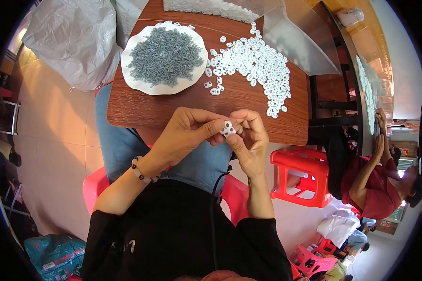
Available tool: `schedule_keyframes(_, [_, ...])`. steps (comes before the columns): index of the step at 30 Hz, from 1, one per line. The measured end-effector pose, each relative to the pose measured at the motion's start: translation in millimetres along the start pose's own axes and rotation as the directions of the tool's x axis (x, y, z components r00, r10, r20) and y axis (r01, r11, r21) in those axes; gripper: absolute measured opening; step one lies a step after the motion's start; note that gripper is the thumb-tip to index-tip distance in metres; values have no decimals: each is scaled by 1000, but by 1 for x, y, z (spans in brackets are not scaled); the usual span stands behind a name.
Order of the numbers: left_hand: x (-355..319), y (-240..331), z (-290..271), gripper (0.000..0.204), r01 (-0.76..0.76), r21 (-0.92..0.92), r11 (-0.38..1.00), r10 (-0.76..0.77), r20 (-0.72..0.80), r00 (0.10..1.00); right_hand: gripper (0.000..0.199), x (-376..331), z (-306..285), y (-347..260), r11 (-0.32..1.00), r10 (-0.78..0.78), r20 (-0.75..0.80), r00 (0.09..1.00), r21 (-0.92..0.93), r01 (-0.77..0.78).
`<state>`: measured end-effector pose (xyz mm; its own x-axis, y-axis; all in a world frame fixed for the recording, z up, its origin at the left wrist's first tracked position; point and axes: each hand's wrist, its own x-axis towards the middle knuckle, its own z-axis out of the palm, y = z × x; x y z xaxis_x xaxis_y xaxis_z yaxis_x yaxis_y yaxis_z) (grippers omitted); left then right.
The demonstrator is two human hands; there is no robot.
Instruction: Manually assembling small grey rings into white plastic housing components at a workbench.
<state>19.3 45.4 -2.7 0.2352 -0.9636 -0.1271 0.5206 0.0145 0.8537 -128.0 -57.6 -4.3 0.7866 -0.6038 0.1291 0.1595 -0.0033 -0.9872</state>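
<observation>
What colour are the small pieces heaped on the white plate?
Grey pieces, on the plate; head view.

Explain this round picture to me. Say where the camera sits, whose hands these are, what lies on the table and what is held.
The camera is worn on a person's head and looks down through a fisheye lens, so straight edges bend. The two bare hands coming up from the bottom are that person's own. The left hand and the right hand together pinch a small white piece with two holes. In front is a brown table. On it lie a white plate heaped with small grey parts and a loose pile of white pieces. At the right another person in red sits at a second table.
</observation>
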Motion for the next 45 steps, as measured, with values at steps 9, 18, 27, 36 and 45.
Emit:
schedule_keyframes(9, [4, -1, -10, 25, 7, 71, 997, -13, 92, 996, 55, 5, 2, -3, 1000, 10, 107, 994, 8, -11])
schedule_keyframes(18, [1, 6, -13, 27, 67, -35, 997, -61, 153, 986, 39, 9, -2, 4, 916, -246, 180, 953, -278, 289])
schedule_keyframes(27, [0, 7, -13, 31, 74, -33, 997, -68, 164, 984, 45, 5, -2, 7, 925, -235, 132, 963, -275, 263])
schedule_keyframes(36, [-2, 0, -13, 30, 39, -64, 997, -29, 151, 988, 46, 3, 3, 5, 919, -194, 118, 974, -326, 223])
schedule_keyframes(45, [-5, 2, -9, 25, -21, 13, 1000, 20, 100, 995, 45, 8, 11, 2, 883, -259, 165, 952, -360, 303])
